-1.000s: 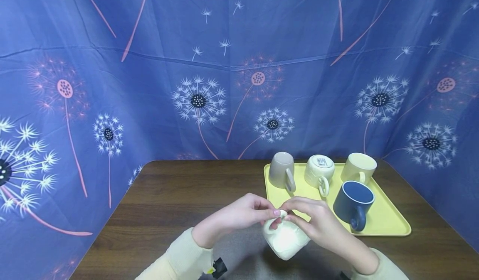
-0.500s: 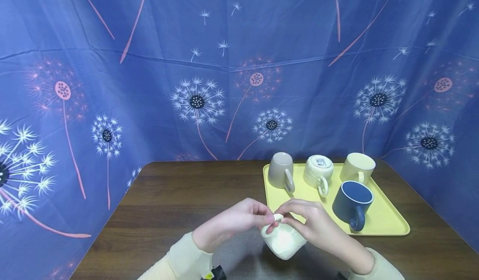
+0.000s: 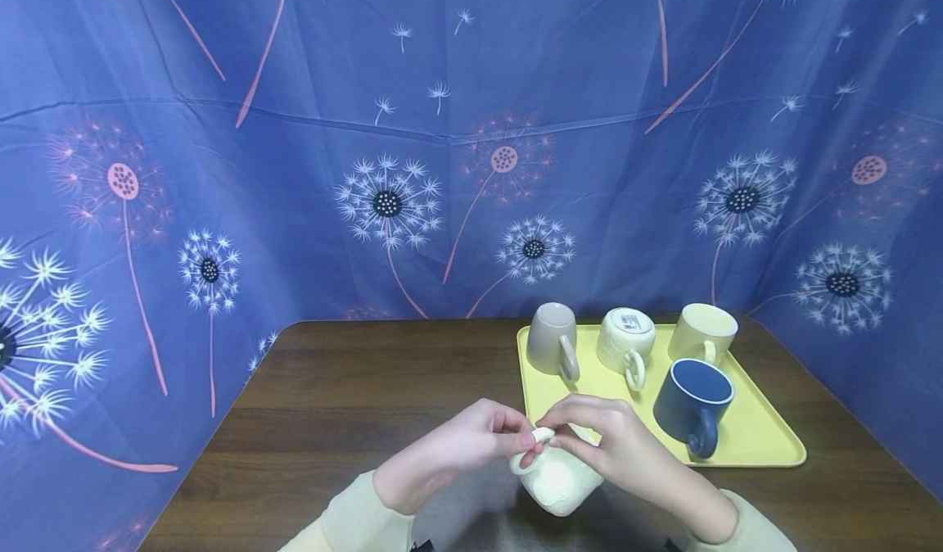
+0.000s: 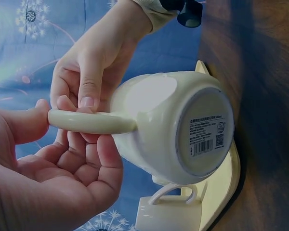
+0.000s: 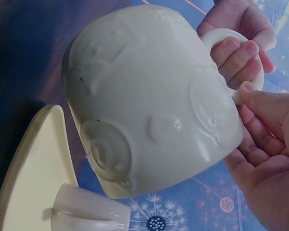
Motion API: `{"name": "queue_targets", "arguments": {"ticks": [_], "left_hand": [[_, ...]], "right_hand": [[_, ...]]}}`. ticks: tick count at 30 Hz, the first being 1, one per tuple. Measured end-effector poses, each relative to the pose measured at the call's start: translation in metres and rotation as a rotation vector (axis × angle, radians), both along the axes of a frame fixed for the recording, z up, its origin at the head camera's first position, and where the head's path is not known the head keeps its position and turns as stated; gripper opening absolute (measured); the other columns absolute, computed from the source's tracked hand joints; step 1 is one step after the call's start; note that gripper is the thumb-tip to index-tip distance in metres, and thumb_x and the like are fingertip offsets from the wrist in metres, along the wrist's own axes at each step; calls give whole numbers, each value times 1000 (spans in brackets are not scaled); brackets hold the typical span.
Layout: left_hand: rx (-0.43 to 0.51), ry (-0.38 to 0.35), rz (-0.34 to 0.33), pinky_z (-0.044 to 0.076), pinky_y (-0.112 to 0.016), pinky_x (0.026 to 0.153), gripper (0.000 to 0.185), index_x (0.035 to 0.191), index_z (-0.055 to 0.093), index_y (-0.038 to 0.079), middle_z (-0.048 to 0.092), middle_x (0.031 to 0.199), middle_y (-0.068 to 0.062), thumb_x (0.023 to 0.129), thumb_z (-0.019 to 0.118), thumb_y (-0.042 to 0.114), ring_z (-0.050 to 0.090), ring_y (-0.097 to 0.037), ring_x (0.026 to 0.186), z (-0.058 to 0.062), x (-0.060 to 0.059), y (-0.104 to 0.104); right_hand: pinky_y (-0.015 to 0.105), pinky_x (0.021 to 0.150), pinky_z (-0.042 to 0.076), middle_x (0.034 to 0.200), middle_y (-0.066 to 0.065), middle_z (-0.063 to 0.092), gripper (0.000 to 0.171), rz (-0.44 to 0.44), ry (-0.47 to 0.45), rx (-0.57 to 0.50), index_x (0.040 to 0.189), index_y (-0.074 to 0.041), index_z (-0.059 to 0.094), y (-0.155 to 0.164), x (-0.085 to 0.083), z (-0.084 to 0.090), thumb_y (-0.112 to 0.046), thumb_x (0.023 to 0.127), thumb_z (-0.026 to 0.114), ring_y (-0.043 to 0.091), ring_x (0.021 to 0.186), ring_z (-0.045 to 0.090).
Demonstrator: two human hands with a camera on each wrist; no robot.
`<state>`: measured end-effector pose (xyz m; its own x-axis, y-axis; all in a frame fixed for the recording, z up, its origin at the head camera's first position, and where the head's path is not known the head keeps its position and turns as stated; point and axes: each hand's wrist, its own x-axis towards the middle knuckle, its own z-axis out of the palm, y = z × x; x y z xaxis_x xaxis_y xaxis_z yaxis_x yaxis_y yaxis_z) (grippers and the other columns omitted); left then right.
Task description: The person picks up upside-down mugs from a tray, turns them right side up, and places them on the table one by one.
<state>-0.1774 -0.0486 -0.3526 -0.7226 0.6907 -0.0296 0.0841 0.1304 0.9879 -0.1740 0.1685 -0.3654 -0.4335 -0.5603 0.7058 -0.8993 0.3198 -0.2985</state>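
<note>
A cream mug [image 3: 556,486] with raised relief hangs tilted in the air near the table's front, between both hands. Its printed bottom label [image 4: 204,137] faces the left wrist camera. My left hand [image 3: 457,445] grips the handle [image 4: 89,121], with fingers through the loop and the thumb at its outer end. My right hand [image 3: 626,445] pinches the handle where it joins the body, as the right wrist view shows. Embossed curves cover the mug's side [image 5: 149,91]. The inside of the mug is hidden from all views.
Behind and to the right lies a yellow tray [image 3: 759,421]. On it stand a grey mug [image 3: 548,339], an upturned cream mug [image 3: 622,343], a pale yellow mug [image 3: 700,335] and a navy mug [image 3: 685,404]. A blue dandelion-print cloth [image 3: 442,233] hangs around the wooden table [image 3: 354,388].
Both hands have come slightly down and to the left with the handle, and the mug has turned a little. The mugs on the tray have stayed put.
</note>
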Motion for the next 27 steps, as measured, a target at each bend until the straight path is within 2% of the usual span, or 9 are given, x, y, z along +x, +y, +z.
{"name": "queue_targets", "arguments": {"ticks": [6,10,15,19,27], "left_hand": [[37,19,35,41,-20,77,21,84,60,-15,56,68,1,91,56,5,52,-5,73,-3,2,-6],[57,36,70,42,-21,74,22,86,59,-15,55,69,1,91,56,6,52,-6,72,-3,2,-11],[85,37,116,41,-24,80,24,91,60,-15,56,70,2,92,57,9,54,-8,76,0,2,-16],[116,37,142,40,-25,82,27,93,59,-17,57,71,4,91,56,10,54,-8,79,2,2,-20],[178,35,226,41,-28,85,28,98,55,-20,59,74,6,92,54,7,55,-8,80,0,-1,-27]], "right_hand": [[12,85,45,95,-6,68,30,-85,16,-19,100,-14,69,2,2,4,-9,72,79,8,89,64],[11,87,44,98,-5,69,33,-145,3,-38,102,-12,69,8,4,7,-10,72,80,9,93,64],[10,89,42,97,-4,70,38,-229,22,-65,102,-14,69,18,6,7,-7,67,83,6,93,64],[9,82,44,94,-5,70,45,-295,36,-93,99,-15,70,27,5,5,-2,59,85,5,86,64],[9,71,44,89,-3,70,48,-340,23,-122,97,-14,69,42,7,5,5,56,84,3,77,63]]}}
